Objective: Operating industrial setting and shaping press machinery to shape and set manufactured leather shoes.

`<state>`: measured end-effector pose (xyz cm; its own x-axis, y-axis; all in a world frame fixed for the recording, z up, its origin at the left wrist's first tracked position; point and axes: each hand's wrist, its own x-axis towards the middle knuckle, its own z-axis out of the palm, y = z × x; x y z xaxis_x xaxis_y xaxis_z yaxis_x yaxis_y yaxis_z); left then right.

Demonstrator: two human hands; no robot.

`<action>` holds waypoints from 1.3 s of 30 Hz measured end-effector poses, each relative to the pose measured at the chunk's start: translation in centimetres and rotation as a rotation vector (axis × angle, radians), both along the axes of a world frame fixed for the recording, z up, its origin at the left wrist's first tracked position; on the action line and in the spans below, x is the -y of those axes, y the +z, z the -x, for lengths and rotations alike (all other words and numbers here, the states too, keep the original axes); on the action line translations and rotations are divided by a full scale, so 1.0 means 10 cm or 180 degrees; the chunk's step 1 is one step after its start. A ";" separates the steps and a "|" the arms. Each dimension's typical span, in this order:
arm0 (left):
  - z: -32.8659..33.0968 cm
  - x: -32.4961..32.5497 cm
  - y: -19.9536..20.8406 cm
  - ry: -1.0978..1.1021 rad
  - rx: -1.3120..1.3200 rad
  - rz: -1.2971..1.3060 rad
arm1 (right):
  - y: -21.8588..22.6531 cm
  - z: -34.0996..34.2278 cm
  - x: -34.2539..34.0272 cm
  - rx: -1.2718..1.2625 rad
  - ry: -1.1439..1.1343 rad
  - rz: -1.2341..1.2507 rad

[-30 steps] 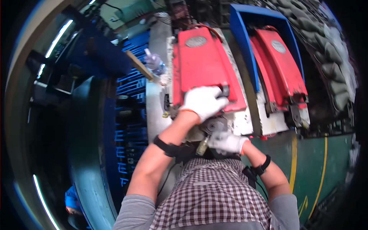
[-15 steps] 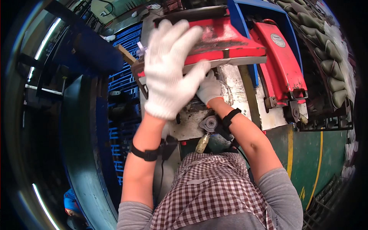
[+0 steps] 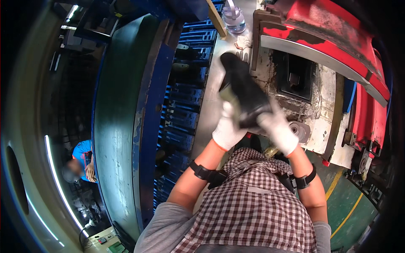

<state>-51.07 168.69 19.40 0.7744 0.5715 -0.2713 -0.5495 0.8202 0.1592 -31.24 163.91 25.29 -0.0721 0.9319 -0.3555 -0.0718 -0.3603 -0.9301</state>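
Observation:
Both of my white-gloved hands are closed on a black shoe (image 3: 249, 90), which is tilted in front of me and slightly blurred. My left hand (image 3: 228, 127) grips its left side, by a dull olive patch. At the near end my right hand (image 3: 279, 131) presses against the other side, its fingers smeared by motion. Just right of the shoe stands a red machine (image 3: 325, 25) with a metal-edged upper part. Below that edge sits a dark rectangular recess (image 3: 297, 78) in a worn, stained bed.
Left of me runs a green conveyor belt (image 3: 116, 147) beside a blue slatted rack (image 3: 185, 101). A clear jug (image 3: 234, 20) and a crumpled cloth (image 3: 243, 42) lie beyond the shoe. Another person (image 3: 82, 162) is past the conveyor. A second red machine (image 3: 366, 122) stands right.
My hands, apart over the red machine with the left spread open, now hold the black shoe together. The view has turned left, so the machine sits farther right.

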 end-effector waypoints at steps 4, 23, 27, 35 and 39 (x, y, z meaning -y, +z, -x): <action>0.29 -0.04 0.07 0.1181 -0.3298 -0.1987 | 0.02 -0.09 -0.04 0.1698 0.0969 -0.1023; 2.65 -1.82 -1.94 0.1666 -0.4408 0.0934 | -0.47 -0.41 0.35 0.3953 -0.0142 -0.1355; 2.23 -1.28 -1.72 0.2317 -0.5568 0.0560 | -0.52 -0.44 0.34 0.3872 -0.0156 -0.1327; 3.43 0.44 -1.71 0.3496 -0.5948 0.2487 | -0.49 -0.38 0.33 0.3799 -0.0175 -0.1455; 4.23 0.74 -1.89 0.2898 -0.3849 0.2372 | -0.51 -0.40 0.35 0.3889 -0.0035 -0.1350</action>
<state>-93.35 161.26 0.47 -0.5504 0.1668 -0.8180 -0.7143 0.4132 0.5649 -27.20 160.38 20.20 0.0963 0.9860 0.1365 0.8997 -0.0275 -0.4357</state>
